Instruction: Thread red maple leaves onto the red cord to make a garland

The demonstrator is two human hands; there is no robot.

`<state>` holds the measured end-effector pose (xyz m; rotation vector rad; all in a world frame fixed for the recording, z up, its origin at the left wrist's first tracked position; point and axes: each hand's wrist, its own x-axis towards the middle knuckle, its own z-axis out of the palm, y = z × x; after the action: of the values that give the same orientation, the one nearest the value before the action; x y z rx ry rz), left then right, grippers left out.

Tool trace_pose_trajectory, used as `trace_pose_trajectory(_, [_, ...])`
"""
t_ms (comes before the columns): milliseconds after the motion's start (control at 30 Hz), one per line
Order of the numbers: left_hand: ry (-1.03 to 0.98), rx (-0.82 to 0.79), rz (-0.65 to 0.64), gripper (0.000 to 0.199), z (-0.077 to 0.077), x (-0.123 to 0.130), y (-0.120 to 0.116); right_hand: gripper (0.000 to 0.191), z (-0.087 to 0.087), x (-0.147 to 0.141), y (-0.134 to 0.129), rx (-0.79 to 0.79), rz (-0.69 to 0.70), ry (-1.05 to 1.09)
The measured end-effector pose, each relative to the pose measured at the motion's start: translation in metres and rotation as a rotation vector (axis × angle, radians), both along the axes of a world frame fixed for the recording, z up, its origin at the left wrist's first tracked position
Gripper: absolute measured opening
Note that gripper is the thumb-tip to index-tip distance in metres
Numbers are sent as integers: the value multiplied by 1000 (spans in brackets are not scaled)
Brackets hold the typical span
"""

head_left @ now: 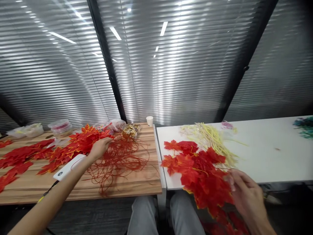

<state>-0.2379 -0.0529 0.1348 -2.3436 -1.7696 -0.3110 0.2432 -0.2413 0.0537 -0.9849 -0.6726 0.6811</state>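
One bunch of red leaves [205,176] spreads over the front edge of the white table [269,150], while loose red cords [117,160] and more leaves [84,140] lie unjoined on the wooden table [144,182]. The right hand [246,192] pinches a thin strand at the bunch's right side; the left hand [100,148] reaches the cords' edge, its grip too blurred to tell.

Left hand [99,148] at red cords [122,156]; right hand [244,189] holding red leaf bunch [202,176].
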Motion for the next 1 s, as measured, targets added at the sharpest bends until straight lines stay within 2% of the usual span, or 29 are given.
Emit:
trace_pose_trajectory(67, [8,14,103,34,-4,-15,6,23,5,0,5,7,-51,-15])
trace_pose_trajectory(100, [-2,14,106,36,-7,-19,9,22,8,-3,8,-10,-6,-52])
trace_pose_trajectory(167, [-46,17,102,39,-14,-16,11,21,14,-12,15,-5,45,-106])
trace_pose_trajectory(233, [-99,-7,62,39,-20,-3,8,21,19,-21,21,18,31,-118])
trace_pose_trajectory(300, [-153,38,-24,37,-22,14,0,20,22,-23,21,23,7,-106])
trace_pose_trajectory(433, [-173,359,-281,48,-18,58,-40,19,22,-15,13,5,2,-106])
trace_pose_trajectory(500, [-125,374,-510,45,-17,87,-64,18,22,-12,9,1,6,-109])
trace_pose_trajectory(567, [-60,273,-715,38,-21,118,-83,18,23,-13,5,1,8,-112])
trace_pose_trajectory(600, [-32,198,-725,33,-26,133,-89,18,25,-14,3,3,8,-115])
trace_pose_trajectory(667, [-7,101,-612,27,-38,157,-93,18,28,-17,-1,14,2,-120])
trace_pose_trajectory(733, [70,37,-567,21,-53,168,-87,17,32,-17,-6,32,-11,-99])
trace_pose_trajectory(800, [166,45,-588,14,-65,164,-77,17,35,-12,-12,52,-33,-38])
trace_pose_trajectory(867, [225,140,-658,10,-70,146,-67,20,36,-3,-16,63,-56,52])
trace_pose_trajectory(967, [258,323,-846,20,-61,103,-56,23,37,14,-15,80,-93,183])
trace_pose_trajectory(1000, [269,349,-850,24,-54,86,-53,22,37,19,-12,87,-101,221])
